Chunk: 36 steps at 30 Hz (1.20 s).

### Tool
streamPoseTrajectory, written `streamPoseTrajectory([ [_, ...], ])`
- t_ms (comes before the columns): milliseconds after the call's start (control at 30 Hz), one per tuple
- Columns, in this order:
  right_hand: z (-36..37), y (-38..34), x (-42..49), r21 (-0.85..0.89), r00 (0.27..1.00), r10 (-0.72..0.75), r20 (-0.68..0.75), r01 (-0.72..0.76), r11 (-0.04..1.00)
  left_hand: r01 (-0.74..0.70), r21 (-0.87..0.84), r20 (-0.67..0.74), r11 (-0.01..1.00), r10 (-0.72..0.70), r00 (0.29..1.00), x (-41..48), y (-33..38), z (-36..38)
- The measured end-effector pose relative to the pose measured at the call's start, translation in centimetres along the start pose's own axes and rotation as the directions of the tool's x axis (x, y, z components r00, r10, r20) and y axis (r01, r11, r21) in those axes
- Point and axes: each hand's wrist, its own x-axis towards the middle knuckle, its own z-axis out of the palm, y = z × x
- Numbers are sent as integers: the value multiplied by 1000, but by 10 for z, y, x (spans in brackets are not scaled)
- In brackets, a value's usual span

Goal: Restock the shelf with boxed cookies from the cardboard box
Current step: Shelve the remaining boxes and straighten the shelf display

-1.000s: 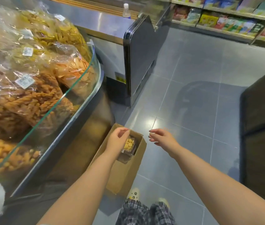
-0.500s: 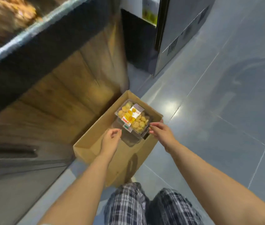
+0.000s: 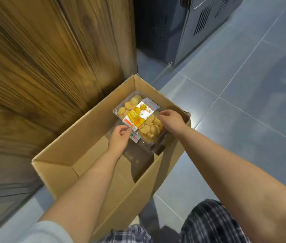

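An open cardboard box (image 3: pixel 79 141) stands on the floor against a wooden counter front. In its far right corner lies a clear plastic cookie box (image 3: pixel 138 118) with a yellow and white label, full of golden cookies, on top of another clear box. My left hand (image 3: pixel 120 138) pinches its near left edge. My right hand (image 3: pixel 171 120) grips its right edge with the fingers over the lid. The near half of the cardboard box shows bare bottom.
The wooden counter panel (image 3: pixel 51 67) fills the left. A dark metal freezer cabinet (image 3: pixel 200 27) stands behind the box at the top. Grey floor tiles (image 3: pixel 244 102) stretch to the right. My plaid-trousered legs (image 3: pixel 209 223) are at the bottom edge.
My head has tilted down and closer to the cardboard box. Both hands have reached in and closed on the top cookie box, the left moving up to its near edge.
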Motion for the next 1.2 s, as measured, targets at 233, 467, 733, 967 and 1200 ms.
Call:
streamPoseTrajectory([
  [233, 5, 4, 29, -113, 999, 28, 19, -26, 993, 162, -21, 91, 987, -159, 983, 23, -14, 27],
  [467, 12, 12, 34, -312, 999, -30, 41, 41, 949, 472, -390, 253, 791, -401, 881, 43, -8, 51],
  [733, 17, 18, 35, -406, 991, -56, 124, 102, 908, 359, -504, 101, 785, -359, 928, 42, -26, 54],
  [967, 33, 20, 46, -468, 987, 40, 157, 38, 883, 349, -540, 110, 766, -347, 931, 35, -31, 39],
  [1200, 51, 10, 29, -432, 932, 50, 358, 118, 894, 506, -602, 325, 618, -390, 862, 6, -51, -11],
])
